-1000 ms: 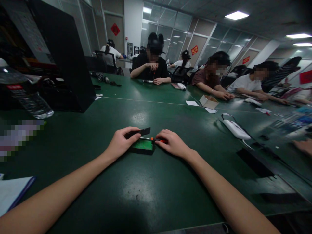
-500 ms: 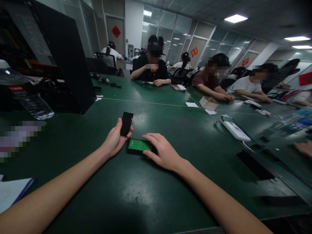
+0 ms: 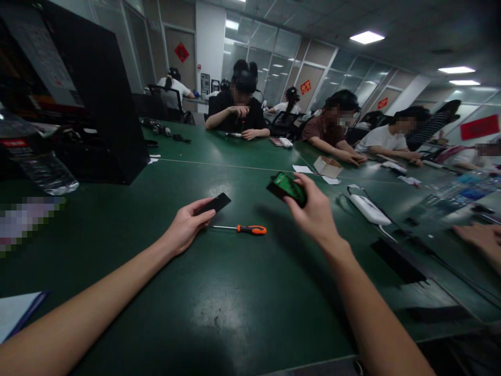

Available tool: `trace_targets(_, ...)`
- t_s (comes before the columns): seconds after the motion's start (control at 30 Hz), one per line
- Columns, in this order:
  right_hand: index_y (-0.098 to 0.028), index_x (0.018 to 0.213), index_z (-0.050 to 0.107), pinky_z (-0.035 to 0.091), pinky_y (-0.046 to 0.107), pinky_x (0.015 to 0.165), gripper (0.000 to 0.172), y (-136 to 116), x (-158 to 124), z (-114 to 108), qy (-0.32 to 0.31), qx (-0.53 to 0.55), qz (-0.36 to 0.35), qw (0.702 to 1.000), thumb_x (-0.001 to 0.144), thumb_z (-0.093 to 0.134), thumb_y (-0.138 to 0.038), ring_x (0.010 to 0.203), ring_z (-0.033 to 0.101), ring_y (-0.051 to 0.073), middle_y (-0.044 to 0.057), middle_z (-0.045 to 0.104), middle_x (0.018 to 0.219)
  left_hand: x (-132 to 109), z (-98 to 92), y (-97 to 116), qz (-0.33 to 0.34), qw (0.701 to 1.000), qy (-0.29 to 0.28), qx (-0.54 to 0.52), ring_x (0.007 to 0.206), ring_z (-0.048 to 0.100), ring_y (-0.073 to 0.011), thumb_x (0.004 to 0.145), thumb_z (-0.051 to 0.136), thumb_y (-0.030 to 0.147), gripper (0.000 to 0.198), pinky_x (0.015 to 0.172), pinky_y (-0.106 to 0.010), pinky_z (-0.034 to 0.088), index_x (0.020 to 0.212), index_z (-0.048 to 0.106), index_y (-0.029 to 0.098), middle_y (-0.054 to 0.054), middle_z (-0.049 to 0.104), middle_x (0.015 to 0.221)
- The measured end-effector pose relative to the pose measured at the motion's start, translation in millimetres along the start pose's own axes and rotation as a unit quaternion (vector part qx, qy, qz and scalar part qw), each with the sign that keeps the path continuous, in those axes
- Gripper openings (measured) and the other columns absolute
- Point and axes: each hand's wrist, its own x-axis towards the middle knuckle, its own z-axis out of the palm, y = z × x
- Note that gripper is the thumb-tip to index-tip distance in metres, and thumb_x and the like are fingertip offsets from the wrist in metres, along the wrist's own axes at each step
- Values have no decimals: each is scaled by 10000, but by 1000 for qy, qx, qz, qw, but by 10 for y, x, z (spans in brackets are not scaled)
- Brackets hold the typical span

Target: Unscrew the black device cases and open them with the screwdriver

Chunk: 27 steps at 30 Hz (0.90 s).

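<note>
My left hand (image 3: 190,225) is closed on a flat black cover (image 3: 216,203), held low over the green table (image 3: 219,308) and tilted. Between thumb and fingers of my right hand (image 3: 314,211) is a black casing with a green circuit board (image 3: 287,187) inside, raised above the table and slightly blurred. A screwdriver (image 3: 251,230) with an orange and black handle lies on the table between my hands. Its metal shaft points left, and the tip is close to my left hand.
A black computer case (image 3: 97,99) and a plastic bottle (image 3: 43,162) stand at left. On the right are a white power strip (image 3: 369,210) with cables, a small open box (image 3: 327,167) and another person's hand (image 3: 479,241). Several people sit across the table.
My right hand has lifted the casing with the circuit board up and to the right, uncovering the screwdriver. My left hand has turned the black cover and lowered it.
</note>
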Motion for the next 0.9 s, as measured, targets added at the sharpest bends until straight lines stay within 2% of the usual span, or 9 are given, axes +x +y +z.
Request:
trace_targets(0.1, -137, 1416, 521, 487, 531, 995, 613, 675, 71, -311, -8, -189, 134, 973, 826, 638, -254, 1157, 639, 382, 222, 652, 1296, -19, 5, 27, -16, 1000, -12, -1, 682, 626, -104, 733, 811, 84, 488, 642, -212, 522, 1209, 716, 134, -49, 693, 883)
trace_targets(0.23, -165, 1407, 546, 510, 545, 886, 621, 1332, -97, -599, -63, -308, 338, 887, 802, 640, -271, 1124, 656, 428, 264, 670, 1220, -44, 25, 38, -15, 999, -27, -17, 710, 674, -131, 817, 670, 66, 503, 652, -230, 541, 1313, 619, 141, -69, 679, 949)
trace_targets(0.33, -144, 1254, 662, 489, 633, 811, 547, 1545, -211, -688, -83, -321, 399, 855, 713, 675, -223, 1032, 670, 484, 305, 685, 1097, -61, 47, 35, -15, 999, -34, -23, 729, 693, -166, 823, 554, 46, 561, 626, -245, 524, 1376, 517, 129, -91, 680, 950)
trace_targets(0.47, -133, 1151, 700, 434, 715, 878, 445, 1503, -169, -614, -77, -325, 380, 863, 714, 671, -210, 1084, 640, 486, 298, 675, 1131, -90, 72, 37, -3, 998, -63, 4, 728, 694, -178, 789, 511, 51, 548, 618, -245, 502, 1334, 492, 114, -87, 694, 894)
trace_targets(0.57, -155, 1353, 579, 427, 579, 1053, 502, 1121, -45, -366, -50, -287, 253, 922, 871, 586, -294, 1284, 553, 375, 238, 583, 1372, -109, 84, 40, -1, 995, -94, 24, 755, 707, -184, 770, 508, 67, 539, 667, -260, 521, 1306, 488, 116, -74, 709, 868)
trace_targets(0.63, -110, 1396, 528, 426, 513, 1101, 504, 682, -1, -124, -2, -185, 54, 981, 950, 528, -343, 1326, 520, 333, 231, 561, 1401, -113, 83, 31, -8, 993, -113, 34, 772, 723, -191, 756, 519, 77, 539, 697, -273, 538, 1293, 486, 114, -77, 719, 880)
trace_targets(0.67, -121, 1411, 514, 422, 507, 1116, 508, 432, -5, 4, -2, -143, -37, 989, 969, 522, -372, 1341, 507, 322, 221, 548, 1422, -113, 79, 20, -12, 992, -123, 38, 775, 731, -193, 749, 529, 81, 535, 702, -274, 544, 1281, 490, 116, -81, 725, 902)
trace_targets(0.77, -183, 1428, 509, 366, 538, 1168, 507, -258, -110, 347, -73, -98, -259, 958, 979, 548, -416, 1419, 430, 328, 181, 493, 1508, -113, 58, -27, -24, 986, -157, 44, 778, 750, -196, 738, 556, 87, 520, 695, -265, 563, 1254, 505, 136, -90, 735, 980)
trace_targets(0.9, -224, 1355, 580, 411, 507, 1117, 369, -648, -278, 573, -125, -88, -390, 908, 1012, 516, -345, 1323, 528, 292, 131, 562, 1462, -135, 29, -66, -37, 977, -202, 56, 812, 764, -208, 791, 583, 104, 493, 697, -278, 601, 1273, 514, 180, -89, 736, 1076)
